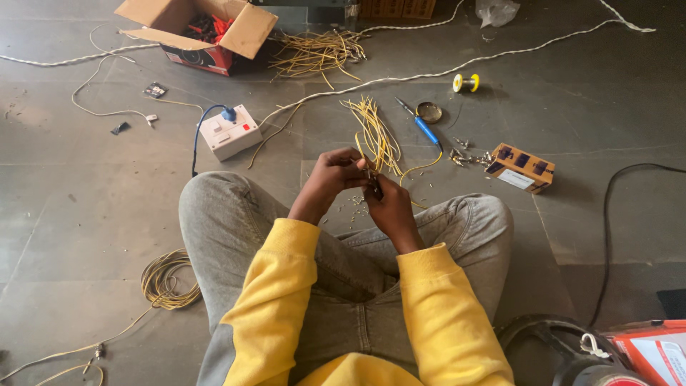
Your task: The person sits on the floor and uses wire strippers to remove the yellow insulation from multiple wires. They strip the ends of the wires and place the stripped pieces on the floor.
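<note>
I sit cross-legged on a grey floor, in grey jeans and yellow sleeves. My left hand [334, 174] pinches a thin yellow wire [359, 148] near its end. My right hand [388, 206] is closed around a small dark tool or connector at the same wire end; I cannot tell which. The two hands touch, in front of my knees. Just beyond them lies a bundle of yellow wires [376, 134], fanned out on the floor.
A blue-handled soldering iron [423, 126], a round tin [429, 112] and a solder spool [466, 83] lie ahead. A white switch box [229, 131], an open cardboard box [204, 32], a small orange box [519, 168], a coiled wire [166, 281] and cables surround me.
</note>
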